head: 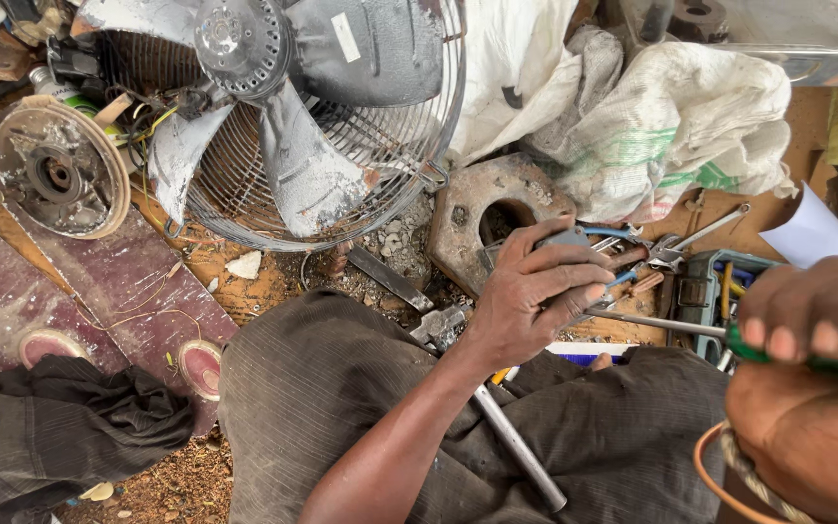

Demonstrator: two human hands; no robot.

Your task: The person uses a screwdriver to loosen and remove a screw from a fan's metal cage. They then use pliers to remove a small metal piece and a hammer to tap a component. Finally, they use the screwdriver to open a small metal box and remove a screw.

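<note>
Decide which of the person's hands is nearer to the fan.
Left. The left hand, closed round a small grey part, lies just below and right of the fan. The right hand, holding a green-handled screwdriver, is at the far right edge.

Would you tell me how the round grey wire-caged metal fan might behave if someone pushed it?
The round grey wire-caged metal fan looks rigid and probably fairly heavy. Lying flat among clutter, it would likely scrape rather than roll. Its bare blades might turn when nudged.
</note>
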